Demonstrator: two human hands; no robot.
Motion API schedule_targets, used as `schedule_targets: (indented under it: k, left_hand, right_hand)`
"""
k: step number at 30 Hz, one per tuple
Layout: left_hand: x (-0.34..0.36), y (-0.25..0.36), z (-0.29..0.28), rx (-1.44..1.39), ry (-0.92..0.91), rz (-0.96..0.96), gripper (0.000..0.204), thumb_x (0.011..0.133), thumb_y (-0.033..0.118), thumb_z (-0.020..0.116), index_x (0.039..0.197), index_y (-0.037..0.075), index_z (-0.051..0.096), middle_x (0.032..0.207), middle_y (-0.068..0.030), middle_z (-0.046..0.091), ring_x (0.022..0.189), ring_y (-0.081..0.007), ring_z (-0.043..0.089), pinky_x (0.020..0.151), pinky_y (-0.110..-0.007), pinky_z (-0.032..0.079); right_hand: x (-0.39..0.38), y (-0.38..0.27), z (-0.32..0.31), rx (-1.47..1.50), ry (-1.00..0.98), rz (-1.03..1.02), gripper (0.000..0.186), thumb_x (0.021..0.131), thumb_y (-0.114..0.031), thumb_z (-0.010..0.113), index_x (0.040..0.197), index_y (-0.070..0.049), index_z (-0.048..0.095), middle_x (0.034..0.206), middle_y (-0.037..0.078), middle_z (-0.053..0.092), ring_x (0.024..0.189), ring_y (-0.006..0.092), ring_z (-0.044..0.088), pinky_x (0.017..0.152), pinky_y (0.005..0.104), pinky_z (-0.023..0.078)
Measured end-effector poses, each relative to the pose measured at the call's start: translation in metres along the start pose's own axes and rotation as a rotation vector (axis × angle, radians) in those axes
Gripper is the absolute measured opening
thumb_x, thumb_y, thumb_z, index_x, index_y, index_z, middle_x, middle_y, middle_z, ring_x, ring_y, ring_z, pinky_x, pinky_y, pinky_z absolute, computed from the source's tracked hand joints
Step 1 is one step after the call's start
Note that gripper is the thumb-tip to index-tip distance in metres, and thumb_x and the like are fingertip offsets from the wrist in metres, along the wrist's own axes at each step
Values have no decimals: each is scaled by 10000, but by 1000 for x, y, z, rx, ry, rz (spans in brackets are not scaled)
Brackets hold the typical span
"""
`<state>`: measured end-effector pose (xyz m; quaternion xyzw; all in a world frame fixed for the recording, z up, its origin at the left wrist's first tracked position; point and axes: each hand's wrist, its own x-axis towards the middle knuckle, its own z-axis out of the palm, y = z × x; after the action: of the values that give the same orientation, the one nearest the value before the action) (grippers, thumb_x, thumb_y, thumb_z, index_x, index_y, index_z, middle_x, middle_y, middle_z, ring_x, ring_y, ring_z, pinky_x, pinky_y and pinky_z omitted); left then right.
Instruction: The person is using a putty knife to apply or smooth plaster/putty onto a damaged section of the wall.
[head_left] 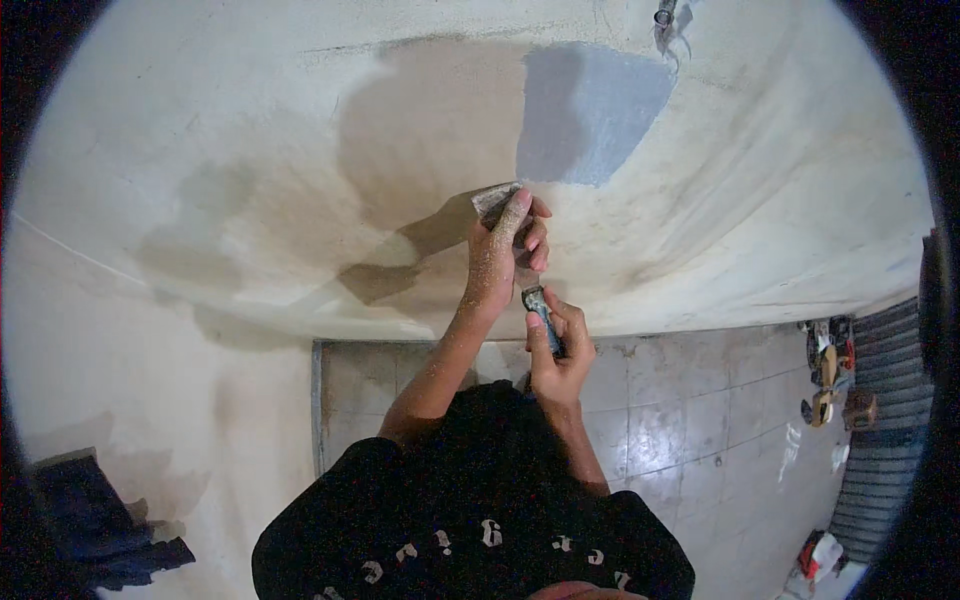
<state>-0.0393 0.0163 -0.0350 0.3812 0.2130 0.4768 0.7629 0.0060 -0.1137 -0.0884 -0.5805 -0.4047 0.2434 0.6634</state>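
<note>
Left hand (492,258) pinches a grey plate (489,203) in its fingers; right hand's (562,368) fingers clasp a scraper (544,318); the wall (250,95) bears a bluish patch (615,115).

The tool handle (538,303) is blue-green, the wall (770,225) cream.

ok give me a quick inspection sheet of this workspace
surface: pale wall, smudged, with a blue-grey patch
job's things: grey flat blade, worn-looking; handled scraper, blade upward
clutter: small mixed items at right, mostly too small to identify; dark cloth at lower left
grips: left grip holds the flat blade; right grip holds the scraper's handle
cables: nothing certain; dark fitting up top unclear
surroundings: tiled floor, corrugated panel at right
</note>
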Motion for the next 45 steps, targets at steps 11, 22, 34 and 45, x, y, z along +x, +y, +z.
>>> schedule_targets:
  k: [11,22,34,45]
  left_hand:
    - [2,29,18,17,108,94,325,927,335,590,798,39,550,520,8,409,375,-112,415,370,-264,341]
    - [-1,18,16,53,101,18,331,928,337,580,781,42,556,506,16,402,371,-102,403,368,-245,305]
    - [4,14,3,113,41,-48,367,921,369,582,768,36,561,510,16,417,371,-97,407,367,-241,304]
    - [-5,19,-2,87,67,-112,328,925,319,579,749,43,561,504,13,425,356,-109,414,360,-252,306]
  right_hand:
    - [11,-31,10,-87,-17,-48,302,882,-67,644,1153,52,582,952,185,693,865,123,627,732,272,494]
    - [-2,-14,11,-76,26,-23,302,895,-70,627,1161,63,567,935,169,680,853,117,599,756,272,483]
    - [-5,2,28,-70,98,-174,294,932,-56,576,1206,30,511,733,-25,530,599,23,414,509,180,308]
    - [-20,-14,37,-14,112,-39,275,935,-77,577,1190,18,533,665,-42,512,578,19,407,501,183,290]
